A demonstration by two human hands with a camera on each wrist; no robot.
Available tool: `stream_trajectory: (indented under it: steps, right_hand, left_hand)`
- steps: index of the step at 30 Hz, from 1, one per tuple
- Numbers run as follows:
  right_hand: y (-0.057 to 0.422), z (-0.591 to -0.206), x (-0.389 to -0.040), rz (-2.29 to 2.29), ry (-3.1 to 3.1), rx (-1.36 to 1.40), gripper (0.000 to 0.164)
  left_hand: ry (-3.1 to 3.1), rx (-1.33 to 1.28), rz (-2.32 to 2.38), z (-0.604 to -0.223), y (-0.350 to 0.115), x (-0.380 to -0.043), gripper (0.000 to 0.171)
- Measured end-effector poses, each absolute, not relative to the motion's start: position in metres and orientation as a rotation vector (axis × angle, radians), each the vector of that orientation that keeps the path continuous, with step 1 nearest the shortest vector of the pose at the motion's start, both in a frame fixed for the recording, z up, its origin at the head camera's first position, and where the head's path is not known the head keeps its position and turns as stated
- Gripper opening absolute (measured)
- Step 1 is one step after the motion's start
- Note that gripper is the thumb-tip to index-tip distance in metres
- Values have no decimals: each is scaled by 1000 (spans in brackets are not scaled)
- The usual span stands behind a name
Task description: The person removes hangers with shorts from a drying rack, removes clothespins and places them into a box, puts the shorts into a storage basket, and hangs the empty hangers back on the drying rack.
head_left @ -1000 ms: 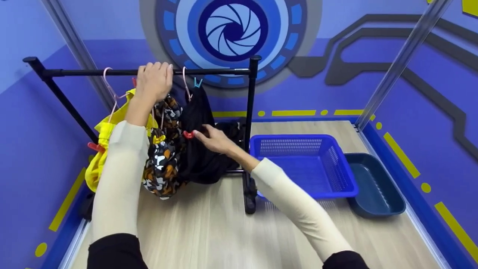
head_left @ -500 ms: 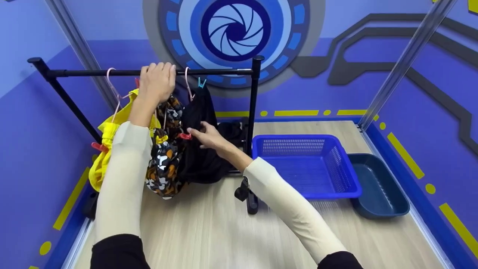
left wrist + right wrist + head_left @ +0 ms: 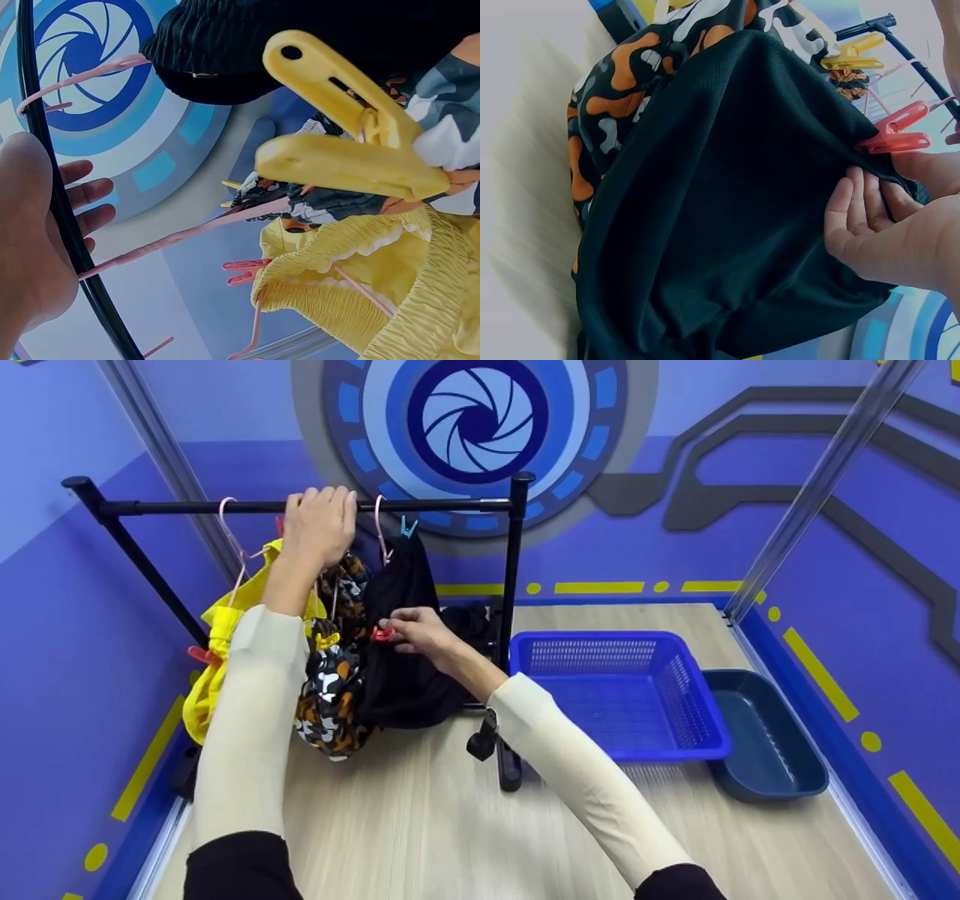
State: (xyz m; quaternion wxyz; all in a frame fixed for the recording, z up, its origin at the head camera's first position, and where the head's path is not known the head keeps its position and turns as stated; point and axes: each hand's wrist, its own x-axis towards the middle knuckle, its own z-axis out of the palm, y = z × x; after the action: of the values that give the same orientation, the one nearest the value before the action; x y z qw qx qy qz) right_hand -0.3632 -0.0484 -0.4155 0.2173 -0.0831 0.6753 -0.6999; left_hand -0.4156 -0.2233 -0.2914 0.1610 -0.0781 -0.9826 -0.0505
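Observation:
My left hand [image 3: 319, 529] grips the top rail [image 3: 56, 176] of a black clothes rack, fingers over the bar between the pink hangers. My right hand [image 3: 420, 634] pinches the waistband edge of a black garment [image 3: 727, 202], right beside a red clothespin [image 3: 896, 131] clamped there. This garment hangs from the rightmost pink hanger [image 3: 379, 521], and a teal clothespin [image 3: 408, 526] holds its far side. Left of it hangs a camouflage-print garment [image 3: 330, 697] with a yellow clothespin [image 3: 352, 127]. A yellow garment with a gathered waistband [image 3: 409, 277] hangs farthest left, clipped with red clothespins [image 3: 247, 270].
A blue perforated basket [image 3: 619, 754] stands on the wooden floor right of the rack, with a dark teal basin [image 3: 814, 793] beside it. The rack's right post [image 3: 510, 585] rises between garments and basket. Blue printed walls enclose the area.
The right hand's thumb and fingers have closed together at the black garment's edge beside the red clothespin. The left hand stays on the rail, while the head view has shifted slightly.

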Motion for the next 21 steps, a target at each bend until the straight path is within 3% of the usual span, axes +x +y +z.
stream_trajectory:
  steps: [6,10,15,21]
  right_hand:
    - [-51,-413,-363,-1895,2019,-175,26]
    - [-51,-410,-362,-1890,2058,-148,22]
    - [-42,-397,-358,-1880,2040,-69,61]
    - [-22,-384,-357,-1816,2003,10,58]
  left_hand:
    - [-2799,-225,-137,-293,-223,-416,56]
    - [-2796,-227,-153,-292,-224,-415,56]
    - [-2777,-225,-181,-292,-223,-414,55]
    - [-2801,-227,-172,-291,-222,-415,55]
